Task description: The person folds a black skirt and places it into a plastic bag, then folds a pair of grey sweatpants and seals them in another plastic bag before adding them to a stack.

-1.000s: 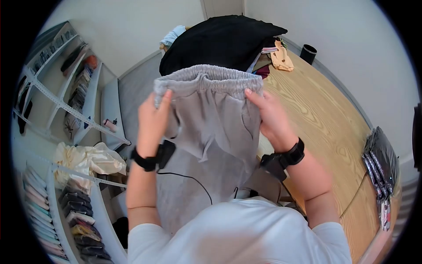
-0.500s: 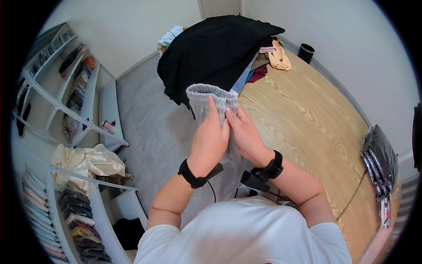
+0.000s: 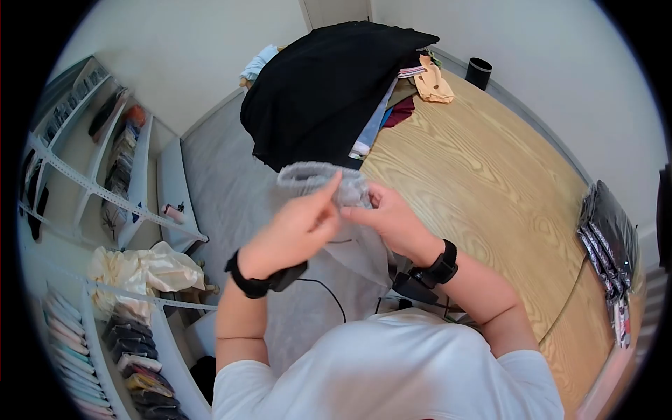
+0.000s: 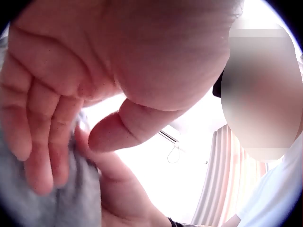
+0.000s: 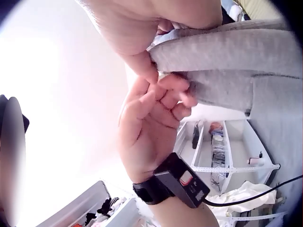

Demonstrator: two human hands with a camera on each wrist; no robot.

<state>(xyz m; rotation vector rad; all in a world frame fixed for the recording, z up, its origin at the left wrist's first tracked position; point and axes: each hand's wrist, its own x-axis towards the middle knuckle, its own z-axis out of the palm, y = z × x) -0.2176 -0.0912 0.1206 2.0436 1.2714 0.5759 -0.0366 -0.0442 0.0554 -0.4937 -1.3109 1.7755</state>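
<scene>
A pair of grey pants (image 3: 297, 173) with a gathered elastic waistband hangs in front of the body, folded together lengthwise. My right hand (image 3: 395, 222) pinches the waistband at its right end between thumb and fingers. Against the near side of the cloth lies my left hand (image 3: 297, 227), its index finger stretched along the waistband. In the left wrist view, straight fingers (image 4: 40, 156) rest on the grey cloth and the thumb stands away from it. The right wrist view shows the pants' folded layers (image 5: 227, 52) running out from the right hand.
Left of the wooden table (image 3: 483, 189), a black cloth (image 3: 322, 87) covers a heap of clothes, with a peach garment (image 3: 435, 82) at its edge. Bagged garments (image 3: 607, 238) stack at the right. White shelves (image 3: 77, 168) line the left, with cream fabric (image 3: 150, 273) on one.
The hands came together, folding the outspread waistband in half. The left hand then loosened its grip and slid left and down, while the right kept hold and the pants lowered slightly.
</scene>
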